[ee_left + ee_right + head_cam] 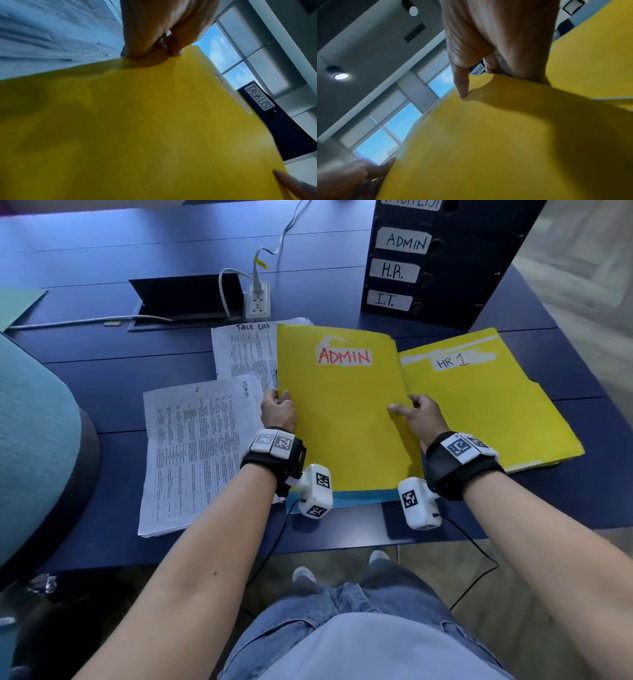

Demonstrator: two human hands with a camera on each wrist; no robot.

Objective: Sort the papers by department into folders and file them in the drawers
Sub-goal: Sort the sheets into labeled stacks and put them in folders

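Note:
A yellow folder labelled ADMIN (342, 412) is held between both hands above the table's near half. My left hand (278, 409) pinches its left edge, and my right hand (412, 410) grips its right edge with the thumb on top. The wrist views show the same yellow folder (154, 128) (505, 142) filling the frame under my fingers (145, 40) (462, 83). A second yellow folder marked HR 1 (486, 405) lies to the right. Printed papers marked ADMIN (195, 453) and a Task List stack (246, 350) lie to the left. A blue folder's edge (359, 497) shows below the ADMIN folder.
A dark drawer unit (442, 258) with ADMIN, H.R. and I.T. labels stands at the back right. A power strip (257, 301) with cables and an open cable hatch (185, 299) sit behind the papers. A teal chair (30, 440) is at the left.

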